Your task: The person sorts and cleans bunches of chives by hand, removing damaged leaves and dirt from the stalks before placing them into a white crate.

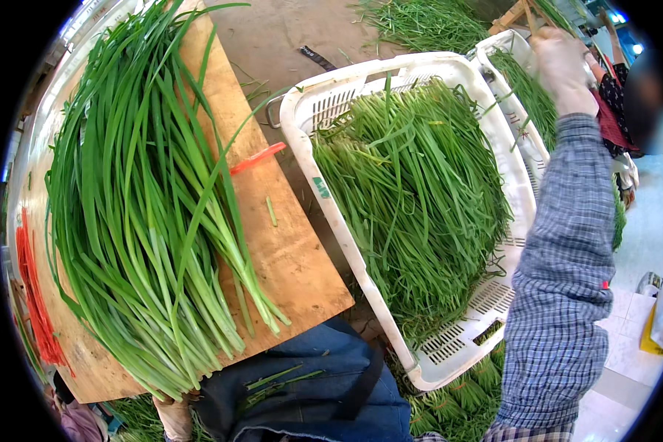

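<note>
A large heap of green chives (pixel 132 199) lies on the wooden board (pixel 302 272) at the left, pale stalk ends toward me. My left hand (pixel 173 416) shows only in part at the board's near edge, just below those stalk ends; its fingers are hidden. At the far right my right hand (pixel 563 70) is stretched out over a second white crate (pixel 519 136) holding more chives. Its fingers are blurred beside a piece of wood, so I cannot make out whether they grip anything. Between board and arm, a white plastic crate (pixel 379 309) is packed with chives (pixel 420 191).
Red ties (pixel 33 295) hang at the board's left edge, and one red strip (pixel 258 158) lies on the board. Loose greens (pixel 427 26) cover the floor at the back. Bundled chives (pixel 457 405) sit below the crate. Another person (pixel 615 110) is at the far right.
</note>
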A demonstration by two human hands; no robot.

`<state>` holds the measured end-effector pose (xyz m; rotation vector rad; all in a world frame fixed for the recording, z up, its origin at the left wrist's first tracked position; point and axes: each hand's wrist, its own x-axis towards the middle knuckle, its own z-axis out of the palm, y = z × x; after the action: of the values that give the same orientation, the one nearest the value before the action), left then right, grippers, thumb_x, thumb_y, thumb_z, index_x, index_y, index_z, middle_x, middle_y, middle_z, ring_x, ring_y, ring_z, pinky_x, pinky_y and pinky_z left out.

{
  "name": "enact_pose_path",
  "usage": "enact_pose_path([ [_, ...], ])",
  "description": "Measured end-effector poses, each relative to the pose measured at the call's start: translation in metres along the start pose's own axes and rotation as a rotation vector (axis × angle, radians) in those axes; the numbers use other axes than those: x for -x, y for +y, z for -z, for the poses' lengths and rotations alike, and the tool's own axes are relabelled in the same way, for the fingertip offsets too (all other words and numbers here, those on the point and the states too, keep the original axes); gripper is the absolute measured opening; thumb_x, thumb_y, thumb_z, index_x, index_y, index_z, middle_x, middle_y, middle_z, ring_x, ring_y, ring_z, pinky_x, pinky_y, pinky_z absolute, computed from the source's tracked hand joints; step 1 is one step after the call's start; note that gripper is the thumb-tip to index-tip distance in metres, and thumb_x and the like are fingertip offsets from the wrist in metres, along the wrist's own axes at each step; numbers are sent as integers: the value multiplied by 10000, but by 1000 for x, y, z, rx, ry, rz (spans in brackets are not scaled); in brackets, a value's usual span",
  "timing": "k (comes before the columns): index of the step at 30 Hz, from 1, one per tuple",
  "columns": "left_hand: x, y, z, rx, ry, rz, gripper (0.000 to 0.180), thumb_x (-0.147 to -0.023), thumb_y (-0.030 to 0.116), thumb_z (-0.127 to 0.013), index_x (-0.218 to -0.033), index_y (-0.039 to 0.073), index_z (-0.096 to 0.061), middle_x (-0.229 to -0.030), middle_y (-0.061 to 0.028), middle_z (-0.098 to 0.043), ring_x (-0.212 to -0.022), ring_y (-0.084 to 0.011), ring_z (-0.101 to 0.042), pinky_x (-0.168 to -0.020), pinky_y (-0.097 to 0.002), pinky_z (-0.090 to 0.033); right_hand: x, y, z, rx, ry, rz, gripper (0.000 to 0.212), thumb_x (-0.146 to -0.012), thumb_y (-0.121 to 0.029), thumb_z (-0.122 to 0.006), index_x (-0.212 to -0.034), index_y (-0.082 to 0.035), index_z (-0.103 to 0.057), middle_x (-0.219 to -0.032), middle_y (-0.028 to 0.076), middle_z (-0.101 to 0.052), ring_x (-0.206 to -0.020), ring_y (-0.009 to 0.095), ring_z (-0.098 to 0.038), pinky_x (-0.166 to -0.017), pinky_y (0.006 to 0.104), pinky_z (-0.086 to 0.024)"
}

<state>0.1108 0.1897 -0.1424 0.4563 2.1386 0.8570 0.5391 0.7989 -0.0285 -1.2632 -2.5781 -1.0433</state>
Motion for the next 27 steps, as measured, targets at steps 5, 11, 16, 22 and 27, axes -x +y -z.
enact_pose_path([
  [5, 1, -10, -4, 86, 67, -19, 271, -853, 198, -626, -939, -53, -570, -760, -126, -638, -571, -159, -607, -484, -263, -505, 39, -123, -54, -581, -273, -604, 316, -832, -282, -532, -910, 10, -625, -985, 245, -607, -925, 321, -603, -856, 374, -459],
  [11, 2, -8, -4, 76, 84, 7, 202, -839, 161, -615, -896, -23, -553, -701, -102, -623, -506, -144, -572, -423, -240, -452, 60, -215, -77, -701, -282, -590, 528, -794, -404, -642, -1086, 30, -569, -1008, 201, -602, -945, 297, -581, -847, 380, -473],
  [16, 2, -32, 7, -19, 40, -45, 171, -876, 117, -574, -939, -41, -591, -855, -100, -618, -673, -135, -551, -588, -268, -443, 37, -282, -68, -494, -293, -465, 769, -708, -457, -701, -1202, 63, -422, -1150, 208, -524, -1088, 303, -481, -890, 426, -422],
  [22, 8, -26, 2, -168, 85, -132, 336, -876, 158, -587, -1148, -12, -486, -1087, -132, -562, -881, -201, -537, -750, -325, -453, 36, -316, -106, -333, -446, -558, 952, -713, -483, -693, -1344, 85, -262, -1345, 263, -379, -1263, 358, -344, -1025, 521, -270],
  [27, 6, -41, 6, -381, 95, -216, 388, -867, 170, -601, -1179, -14, -461, -1131, -133, -551, -944, -218, -529, -808, -346, -437, 19, -313, -117, -258, -634, -583, 721, -854, -468, -525, -1323, 42, -324, -1286, 221, -456, -1209, 312, -407, -983, 495, -330],
])
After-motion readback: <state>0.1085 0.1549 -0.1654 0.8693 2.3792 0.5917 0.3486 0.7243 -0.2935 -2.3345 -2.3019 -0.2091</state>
